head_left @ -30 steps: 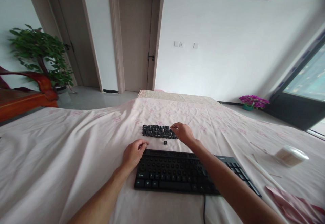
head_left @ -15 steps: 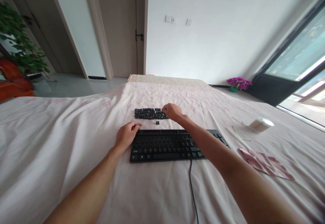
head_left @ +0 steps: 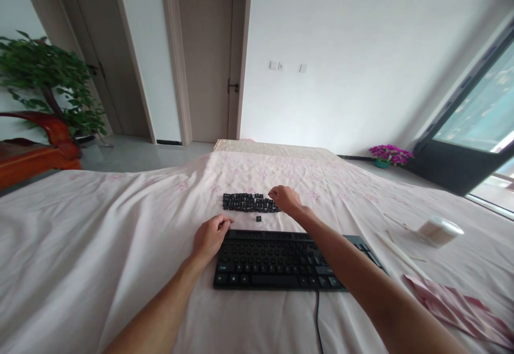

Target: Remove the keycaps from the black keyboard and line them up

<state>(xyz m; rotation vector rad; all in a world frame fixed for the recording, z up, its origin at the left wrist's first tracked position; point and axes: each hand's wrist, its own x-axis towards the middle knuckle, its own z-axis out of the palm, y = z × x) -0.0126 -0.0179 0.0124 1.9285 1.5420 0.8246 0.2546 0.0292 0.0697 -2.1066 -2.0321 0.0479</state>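
A black keyboard (head_left: 277, 280) lies on the cloth, many of its keycaps off and the bottom row still on. Beyond its back edge loose black keycaps (head_left: 244, 202) are set out in rows, and a single keycap (head_left: 258, 218) sits apart between rows and keyboard. My left hand (head_left: 209, 236) rests with curled fingers by the keyboard's back left corner; whether anything is in it is hidden. At the right end of the rows, my right hand (head_left: 286, 198) is closed in a pinch, its fingertips out of clear sight. My right forearm crosses over the keyboard's right part.
A cable (head_left: 318, 322) runs from the keyboard toward me. On the right of the pale flowered cloth (head_left: 160, 236) are a clear tub of cotton swabs (head_left: 439, 231), a few loose sticks and a pink cloth (head_left: 458, 306). A wooden chair (head_left: 60, 148) stands at left.
The view has tilted up, so everything sits lower in the picture and a picture frame shows on the wall. Both hands keep about the same places beside the keyboard and the keycap rows.
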